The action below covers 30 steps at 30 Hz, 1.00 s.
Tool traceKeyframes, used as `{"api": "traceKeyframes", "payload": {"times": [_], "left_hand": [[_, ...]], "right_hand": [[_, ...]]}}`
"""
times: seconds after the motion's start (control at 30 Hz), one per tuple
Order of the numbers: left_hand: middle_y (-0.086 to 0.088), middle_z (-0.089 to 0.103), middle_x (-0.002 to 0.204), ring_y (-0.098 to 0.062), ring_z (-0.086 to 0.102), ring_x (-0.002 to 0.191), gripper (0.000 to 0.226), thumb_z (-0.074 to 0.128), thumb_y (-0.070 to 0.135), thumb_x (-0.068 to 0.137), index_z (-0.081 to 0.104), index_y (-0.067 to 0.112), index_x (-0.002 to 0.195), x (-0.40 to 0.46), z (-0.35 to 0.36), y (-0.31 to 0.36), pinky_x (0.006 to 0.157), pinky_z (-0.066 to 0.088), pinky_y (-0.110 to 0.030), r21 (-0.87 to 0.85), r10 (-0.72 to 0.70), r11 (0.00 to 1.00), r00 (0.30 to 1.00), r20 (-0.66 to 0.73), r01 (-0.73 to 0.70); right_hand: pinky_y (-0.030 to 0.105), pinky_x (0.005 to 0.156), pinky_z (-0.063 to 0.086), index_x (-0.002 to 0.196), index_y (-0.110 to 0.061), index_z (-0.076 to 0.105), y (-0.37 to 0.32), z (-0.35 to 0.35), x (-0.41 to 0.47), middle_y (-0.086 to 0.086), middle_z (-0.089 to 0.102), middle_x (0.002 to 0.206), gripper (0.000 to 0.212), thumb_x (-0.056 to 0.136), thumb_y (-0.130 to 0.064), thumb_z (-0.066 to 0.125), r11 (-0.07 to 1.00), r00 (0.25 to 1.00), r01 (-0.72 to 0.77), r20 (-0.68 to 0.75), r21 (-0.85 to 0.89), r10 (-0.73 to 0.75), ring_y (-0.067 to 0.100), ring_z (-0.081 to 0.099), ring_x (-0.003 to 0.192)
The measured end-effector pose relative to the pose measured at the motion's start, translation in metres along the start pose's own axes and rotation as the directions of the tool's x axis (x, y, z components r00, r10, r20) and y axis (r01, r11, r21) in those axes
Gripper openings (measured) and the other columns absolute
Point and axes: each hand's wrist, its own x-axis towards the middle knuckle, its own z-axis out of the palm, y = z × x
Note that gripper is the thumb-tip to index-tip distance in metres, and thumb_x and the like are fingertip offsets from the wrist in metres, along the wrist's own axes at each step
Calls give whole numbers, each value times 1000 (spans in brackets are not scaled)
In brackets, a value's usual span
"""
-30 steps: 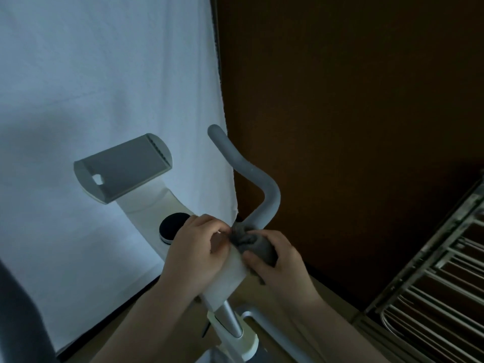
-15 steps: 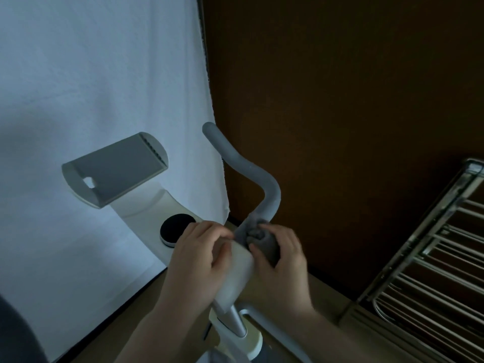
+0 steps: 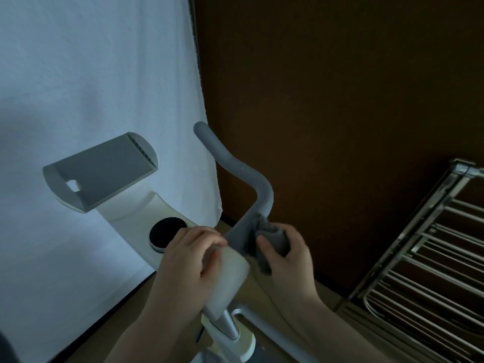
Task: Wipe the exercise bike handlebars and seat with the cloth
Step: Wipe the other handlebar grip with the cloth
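The right hand point(image 3: 290, 255) grips a bunched grey cloth point(image 3: 269, 238), fingers curled round it, pressing it against the base of the grey handlebar point(image 3: 235, 167) where it meets the white stem point(image 3: 230, 279); the left hand point(image 3: 187, 260) curls round that stem beside a black knob point(image 3: 166, 231); a metal rack point(image 3: 424, 258) stands at right.
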Motion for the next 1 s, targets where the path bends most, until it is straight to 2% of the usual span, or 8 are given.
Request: {"api": "traceKeyframes", "payload": {"times": [0.07,0.23,0.37,0.5,0.6,0.77,0.9,1.0], "left_hand": [[21,57,101,0,48,101,22,45,37,85,61,31,98,1,0,0,83,42,-18,6,6,1000,1000,7,-6],[18,58,90,-1,46,87,10,55,30,84,60,28,91,4,2,5,72,42,-22,78,-14,997,1000,-13,15],[21,54,88,-1,43,86,9,60,30,87,54,36,90,20,-7,11,65,36,-12,228,-18,974,995,101,-5],[19,53,86,-3,43,87,4,56,32,89,59,32,91,39,-15,7,63,35,-17,225,-10,974,986,165,-27],[16,57,83,-8,46,84,5,60,29,85,58,30,81,36,-4,-1,70,40,-25,158,-6,987,993,120,-13],[18,60,82,-6,52,81,28,40,47,78,64,32,81,32,-7,-14,96,32,-34,241,13,970,999,51,-25],[21,61,87,-2,49,86,27,45,50,79,65,34,86,29,-10,-16,90,31,-25,182,-16,983,998,55,6],[23,59,88,-2,49,88,36,38,56,76,64,35,89,29,-10,-19,92,33,-25,153,-13,988,998,69,2]], "right_hand": [[36,78,59,111,-34,56,0,-2,5,-9,58,110,28,87,-26,68,992,999,21,-41,-121,-26,8,61,94],[21,91,50,104,-44,59,-14,-1,-6,-25,51,111,36,82,-19,72,909,895,354,361,-220,-261,-4,52,105],[29,92,50,112,-27,64,-14,-5,7,-15,53,113,32,81,-19,71,816,902,428,232,-388,-363,3,50,106],[25,93,47,114,-27,63,-20,4,1,-15,47,113,31,84,-26,71,768,843,507,411,-392,-347,6,48,109],[21,92,44,115,-27,64,-22,0,10,-17,48,117,33,83,-22,71,724,864,500,333,-475,-379,5,43,111],[20,96,41,118,-31,62,-27,2,5,-18,55,117,34,85,-24,69,740,826,526,460,-419,-327,1,43,113],[25,94,47,115,-30,63,-26,-6,20,-17,60,113,35,84,-18,69,714,873,487,293,-503,-389,0,48,110],[21,94,47,114,-29,65,-26,1,9,-20,60,111,34,82,-19,72,771,837,510,428,-381,-342,-3,52,109]]}}
